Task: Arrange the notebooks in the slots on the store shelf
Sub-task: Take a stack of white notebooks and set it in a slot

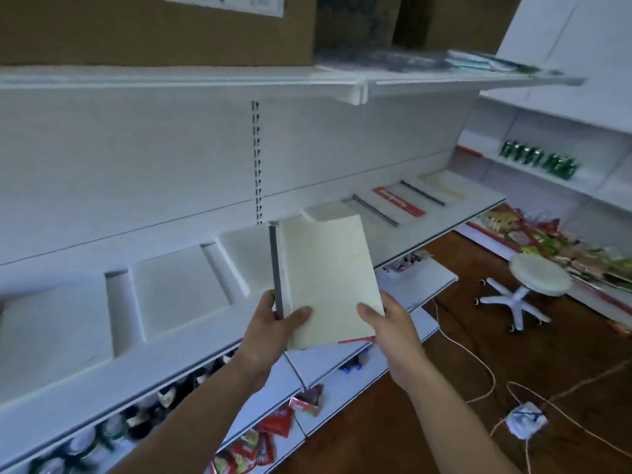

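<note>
Both hands hold a cream notebook (328,275) up in front of the shelf (85,381). The left hand (270,323) grips the lower left corner, thumb flat across the cover and fingers curled round behind the grey spine. The right hand (386,319) pinches the lower right edge, thumb on top; its fingers are under the cover and hidden. A thin red strip shows along the bottom edge beneath the cover. I cannot tell whether it belongs to a second book.

The notebook is tilted, top edge leaning away toward the shelf's back panel. It is held in the air, clear of the shelf surface.

The shelf carries a row of shallow recessed slots (178,292) set at a slant. Three of them show their white floors to the left of the held notebook, and its upper left part covers some of the nearest one. Further right along the same row, books lie flat in slots: a pale book (325,210), then a red book (398,201) and a yellow book (441,186), with dark grey spines between them.

Above, an upper shelf bears cardboard boxes (154,29). Lower shelves hold red snack packets (277,422) and other goods too blurred to name. Off to the right a white stool (538,275) stands on the brown floor (427,439), near a pale cable (478,364) — and green bottles (540,159) line a side shelf.
</note>
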`<state>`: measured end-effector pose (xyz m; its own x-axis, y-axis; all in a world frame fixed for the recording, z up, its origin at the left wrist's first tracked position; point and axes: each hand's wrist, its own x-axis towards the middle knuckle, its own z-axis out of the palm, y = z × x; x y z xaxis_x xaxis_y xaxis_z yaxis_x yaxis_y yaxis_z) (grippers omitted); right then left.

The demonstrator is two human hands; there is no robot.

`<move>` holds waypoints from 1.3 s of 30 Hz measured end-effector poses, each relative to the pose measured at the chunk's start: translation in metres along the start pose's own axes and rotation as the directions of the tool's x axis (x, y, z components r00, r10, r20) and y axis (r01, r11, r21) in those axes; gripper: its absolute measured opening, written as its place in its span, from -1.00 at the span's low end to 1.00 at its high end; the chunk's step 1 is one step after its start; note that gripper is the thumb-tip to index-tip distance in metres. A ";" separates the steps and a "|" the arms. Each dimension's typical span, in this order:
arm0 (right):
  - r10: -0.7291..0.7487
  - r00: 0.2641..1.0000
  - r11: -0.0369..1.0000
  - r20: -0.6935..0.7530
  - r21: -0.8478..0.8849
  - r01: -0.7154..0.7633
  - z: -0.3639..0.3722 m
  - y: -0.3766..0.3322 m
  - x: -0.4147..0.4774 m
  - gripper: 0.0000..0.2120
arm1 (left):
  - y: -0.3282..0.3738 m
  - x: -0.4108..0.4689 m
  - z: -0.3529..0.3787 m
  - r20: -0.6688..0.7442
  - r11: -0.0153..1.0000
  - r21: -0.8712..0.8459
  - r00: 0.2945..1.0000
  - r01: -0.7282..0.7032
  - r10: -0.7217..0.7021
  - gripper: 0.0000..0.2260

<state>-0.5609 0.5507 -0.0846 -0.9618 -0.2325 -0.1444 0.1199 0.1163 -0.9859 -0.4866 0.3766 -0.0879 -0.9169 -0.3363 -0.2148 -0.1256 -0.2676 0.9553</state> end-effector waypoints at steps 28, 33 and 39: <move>0.117 0.993 0.984 -0.006 -0.137 -0.117 -0.277 -0.029 0.393 -0.83 | -0.017 0.350 0.328 -0.198 0.952 0.307 0.978 -0.001 0.064 -0.85; 0.137 0.979 0.963 0.149 -0.250 -0.097 -0.257 -0.029 0.463 -0.87 | -0.023 0.398 0.326 -0.417 0.880 0.471 0.894 0.059 0.163 -0.82; 0.123 0.954 0.902 0.273 -0.432 0.007 -0.245 -0.022 0.521 -0.92 | -0.032 0.432 0.331 -0.571 0.733 0.634 0.789 0.248 0.227 -0.80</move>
<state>-1.1249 0.6639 -0.1177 -0.8359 -0.4710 -0.2818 -0.0051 0.5199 -0.8542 -1.0039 0.5391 -0.1436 -0.5359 -0.8415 -0.0686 -0.5593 0.2929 0.7755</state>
